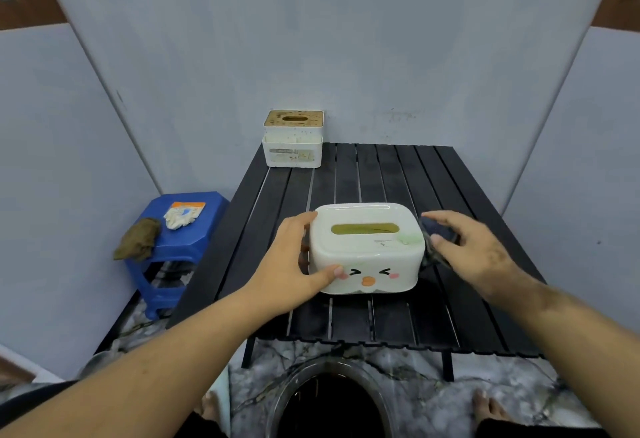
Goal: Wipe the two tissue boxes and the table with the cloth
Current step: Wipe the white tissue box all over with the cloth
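A white tissue box with a cartoon face (367, 257) stands in the middle of the black slatted table (398, 319). My left hand (294, 261) grips its left side, thumb on the front. My right hand (474, 250) presses a dark cloth (438, 235) against the box's right end. A second white tissue box with a wooden lid (293, 139) stands at the table's far left corner, against the wall.
A blue plastic stool (180, 247) stands left of the table, with a brown rag (136, 240) and a white packet (183, 214) on it. A round basin (332, 399) sits on the marble floor below the table's near edge, between my feet. Grey walls close in on three sides.
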`<action>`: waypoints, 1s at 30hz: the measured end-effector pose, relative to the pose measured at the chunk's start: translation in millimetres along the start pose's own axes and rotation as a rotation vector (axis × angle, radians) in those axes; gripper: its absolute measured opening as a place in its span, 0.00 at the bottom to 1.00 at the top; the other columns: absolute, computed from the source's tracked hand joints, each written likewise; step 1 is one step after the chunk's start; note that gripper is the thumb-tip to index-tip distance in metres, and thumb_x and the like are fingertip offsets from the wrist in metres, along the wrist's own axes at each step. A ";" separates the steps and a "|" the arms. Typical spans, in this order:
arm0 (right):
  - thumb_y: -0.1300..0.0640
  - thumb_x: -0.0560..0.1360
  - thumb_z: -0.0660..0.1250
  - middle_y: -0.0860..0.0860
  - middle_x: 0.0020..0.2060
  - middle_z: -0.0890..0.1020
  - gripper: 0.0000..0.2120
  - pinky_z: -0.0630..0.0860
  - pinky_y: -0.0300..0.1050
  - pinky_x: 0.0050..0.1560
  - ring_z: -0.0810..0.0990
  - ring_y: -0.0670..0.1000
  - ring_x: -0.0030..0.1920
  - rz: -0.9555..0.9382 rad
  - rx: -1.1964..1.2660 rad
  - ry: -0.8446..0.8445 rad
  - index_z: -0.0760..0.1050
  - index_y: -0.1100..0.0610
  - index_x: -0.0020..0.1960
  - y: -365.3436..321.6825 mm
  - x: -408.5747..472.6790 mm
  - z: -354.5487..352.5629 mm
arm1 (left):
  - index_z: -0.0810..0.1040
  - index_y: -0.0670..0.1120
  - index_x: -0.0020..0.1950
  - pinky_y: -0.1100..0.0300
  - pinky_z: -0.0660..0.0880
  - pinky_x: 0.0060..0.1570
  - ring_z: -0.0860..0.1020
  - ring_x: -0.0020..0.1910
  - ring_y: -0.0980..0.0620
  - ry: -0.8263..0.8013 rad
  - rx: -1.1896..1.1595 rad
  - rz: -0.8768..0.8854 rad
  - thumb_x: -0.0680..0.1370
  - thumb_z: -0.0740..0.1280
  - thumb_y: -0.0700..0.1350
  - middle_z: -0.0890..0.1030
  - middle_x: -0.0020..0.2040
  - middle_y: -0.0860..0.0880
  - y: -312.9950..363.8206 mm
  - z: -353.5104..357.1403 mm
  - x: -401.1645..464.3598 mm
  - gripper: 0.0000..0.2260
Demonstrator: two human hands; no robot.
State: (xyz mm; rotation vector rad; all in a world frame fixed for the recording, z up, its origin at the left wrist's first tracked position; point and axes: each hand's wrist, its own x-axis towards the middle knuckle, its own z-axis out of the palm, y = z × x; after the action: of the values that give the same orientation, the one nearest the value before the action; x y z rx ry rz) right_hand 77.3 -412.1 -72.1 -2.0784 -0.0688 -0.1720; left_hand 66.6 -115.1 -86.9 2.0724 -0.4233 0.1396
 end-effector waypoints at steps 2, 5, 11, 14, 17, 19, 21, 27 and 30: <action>0.71 0.72 0.68 0.47 0.55 0.81 0.24 0.76 0.46 0.60 0.78 0.53 0.59 0.049 0.153 -0.093 0.75 0.49 0.62 6.5 -11.1 11.2 | 0.63 0.63 0.70 0.72 0.75 0.49 0.76 0.59 0.64 0.007 -0.053 -0.039 0.71 0.80 0.48 0.72 0.67 0.60 -1.0 -0.8 2.1 0.35; 0.60 0.69 0.77 0.43 0.61 0.76 0.33 0.67 0.32 0.61 0.73 0.40 0.62 -0.012 -0.009 -0.118 0.67 0.45 0.68 12.6 -21.7 15.8 | 0.67 0.56 0.73 0.71 0.77 0.47 0.79 0.59 0.57 0.006 -0.066 -0.088 0.71 0.81 0.48 0.75 0.66 0.56 -3.6 -1.0 7.5 0.35; 0.59 0.66 0.79 0.45 0.61 0.74 0.37 0.67 0.31 0.62 0.73 0.39 0.60 -0.030 -0.041 -0.013 0.67 0.50 0.71 5.0 -6.8 13.6 | 0.67 0.58 0.74 0.68 0.78 0.54 0.77 0.64 0.57 0.005 -0.086 -0.091 0.72 0.80 0.46 0.74 0.69 0.56 0.1 0.3 38.5 0.34; 0.58 0.64 0.80 0.46 0.60 0.76 0.37 0.72 0.43 0.63 0.75 0.44 0.58 -0.023 -0.025 -0.004 0.68 0.47 0.69 3.1 32.9 -6.6 | 0.67 0.53 0.76 0.66 0.78 0.54 0.77 0.63 0.55 0.029 -0.110 -0.112 0.72 0.80 0.43 0.74 0.68 0.56 7.1 7.0 80.6 0.36; 0.54 0.58 0.84 0.46 0.56 0.79 0.37 0.76 0.42 0.56 0.78 0.46 0.55 -0.020 0.008 -0.023 0.72 0.44 0.63 1.6 86.0 -26.5 | 0.68 0.52 0.75 0.58 0.78 0.60 0.76 0.63 0.53 0.048 -0.135 -0.134 0.70 0.80 0.42 0.75 0.67 0.54 7.5 22.5 137.2 0.36; 0.55 0.54 0.85 0.47 0.54 0.81 0.38 0.77 0.38 0.53 0.80 0.45 0.54 -0.018 0.061 -0.007 0.74 0.47 0.61 6.0 125.8 -35.7 | 0.69 0.54 0.73 0.51 0.78 0.63 0.76 0.64 0.50 0.047 -0.167 -0.158 0.70 0.80 0.42 0.76 0.67 0.52 4.1 37.0 179.4 0.35; 0.59 0.51 0.85 0.52 0.55 0.82 0.41 0.79 0.46 0.56 0.80 0.50 0.57 0.023 0.157 0.003 0.74 0.55 0.61 16.9 169.0 -45.0 | 0.69 0.52 0.73 0.49 0.78 0.63 0.76 0.65 0.49 0.029 -0.216 -0.178 0.70 0.80 0.40 0.76 0.67 0.51 -1.8 52.3 223.4 0.35; 0.69 0.58 0.81 0.60 0.57 0.80 0.33 0.76 0.70 0.52 0.79 0.61 0.57 0.078 0.228 0.035 0.74 0.59 0.60 59.1 272.6 -60.5 | 0.69 0.50 0.73 0.58 0.78 0.55 0.78 0.62 0.48 0.008 -0.321 -0.214 0.71 0.79 0.36 0.77 0.64 0.51 -27.3 87.2 330.5 0.35; 0.71 0.60 0.79 0.58 0.57 0.80 0.32 0.77 0.69 0.52 0.80 0.59 0.57 0.107 0.249 0.028 0.74 0.60 0.61 81.0 304.7 -60.1 | 0.69 0.49 0.74 0.57 0.74 0.55 0.76 0.62 0.48 -0.007 -0.314 -0.238 0.72 0.78 0.35 0.75 0.61 0.54 -39.0 99.9 361.3 0.34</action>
State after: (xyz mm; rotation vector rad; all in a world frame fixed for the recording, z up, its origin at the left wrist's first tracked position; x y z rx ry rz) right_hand 382.5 -511.2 -66.8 -1.8257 0.0365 -0.1208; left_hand 410.1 -269.5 -73.2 1.7963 -0.1857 -0.0721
